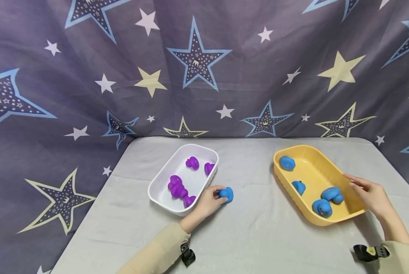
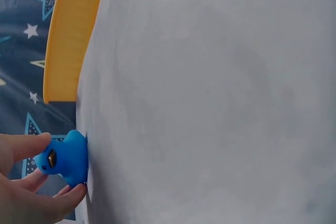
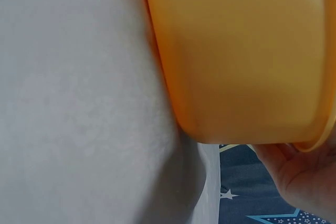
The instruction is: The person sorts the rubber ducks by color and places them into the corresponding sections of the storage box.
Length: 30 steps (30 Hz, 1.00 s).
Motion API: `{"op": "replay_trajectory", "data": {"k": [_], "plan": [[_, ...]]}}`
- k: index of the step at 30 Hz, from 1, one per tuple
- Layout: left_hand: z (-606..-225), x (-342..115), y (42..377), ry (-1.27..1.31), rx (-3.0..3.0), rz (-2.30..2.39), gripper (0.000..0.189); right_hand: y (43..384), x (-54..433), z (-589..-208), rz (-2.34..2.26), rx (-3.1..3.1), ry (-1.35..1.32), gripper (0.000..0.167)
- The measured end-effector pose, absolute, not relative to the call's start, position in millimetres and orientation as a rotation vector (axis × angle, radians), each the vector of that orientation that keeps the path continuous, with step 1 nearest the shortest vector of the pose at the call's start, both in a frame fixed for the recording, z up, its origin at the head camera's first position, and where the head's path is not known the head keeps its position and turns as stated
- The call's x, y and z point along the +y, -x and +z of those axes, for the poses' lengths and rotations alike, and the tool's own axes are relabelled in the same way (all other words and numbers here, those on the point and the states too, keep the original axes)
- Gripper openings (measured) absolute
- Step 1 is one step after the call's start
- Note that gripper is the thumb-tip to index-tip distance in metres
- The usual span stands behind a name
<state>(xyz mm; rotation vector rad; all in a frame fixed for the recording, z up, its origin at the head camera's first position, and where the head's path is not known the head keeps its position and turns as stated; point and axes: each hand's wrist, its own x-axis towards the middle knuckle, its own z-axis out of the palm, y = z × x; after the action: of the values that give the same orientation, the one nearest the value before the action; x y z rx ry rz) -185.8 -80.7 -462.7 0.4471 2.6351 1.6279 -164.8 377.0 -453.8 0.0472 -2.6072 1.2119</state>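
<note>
On the grey cloth, just right of the white tub, my left hand pinches a blue rubber duck between thumb and fingers. The left wrist view shows the duck with its orange beak, its base against the cloth. My right hand is at the right rim of the yellow tub, its fingertips touching that rim. Blue rubber ducks lie inside the yellow tub, among them one duck near the front. In the right wrist view the tub wall hides part of my right hand.
Several purple rubber ducks, including one duck at the back, lie in the white tub. Grey cloth covers the table between and in front of the tubs. A star-patterned curtain hangs behind the table and along its sides.
</note>
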Motion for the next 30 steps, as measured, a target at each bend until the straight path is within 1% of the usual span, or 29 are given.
{"op": "replay_trajectory", "data": {"k": [3,6,13,23,30], "plan": [[-463,-80,186,-0.459,2.632,1.622,0.031,167,378,-455,1.197,-2.612,-0.042,0.032],[-462,-80,185,-0.473,2.617,1.624,0.031,162,370,-445,1.22,-2.603,-0.059,0.03],[-453,-74,184,-0.455,2.576,1.64,0.032,159,365,-441,1.232,-2.596,-0.073,0.03],[-442,-50,190,-0.408,2.473,1.798,0.034,161,368,-444,1.205,-2.618,-0.021,0.03],[-433,-31,195,-0.433,2.435,1.884,0.033,159,368,-441,1.221,-2.617,-0.054,0.031]]}}
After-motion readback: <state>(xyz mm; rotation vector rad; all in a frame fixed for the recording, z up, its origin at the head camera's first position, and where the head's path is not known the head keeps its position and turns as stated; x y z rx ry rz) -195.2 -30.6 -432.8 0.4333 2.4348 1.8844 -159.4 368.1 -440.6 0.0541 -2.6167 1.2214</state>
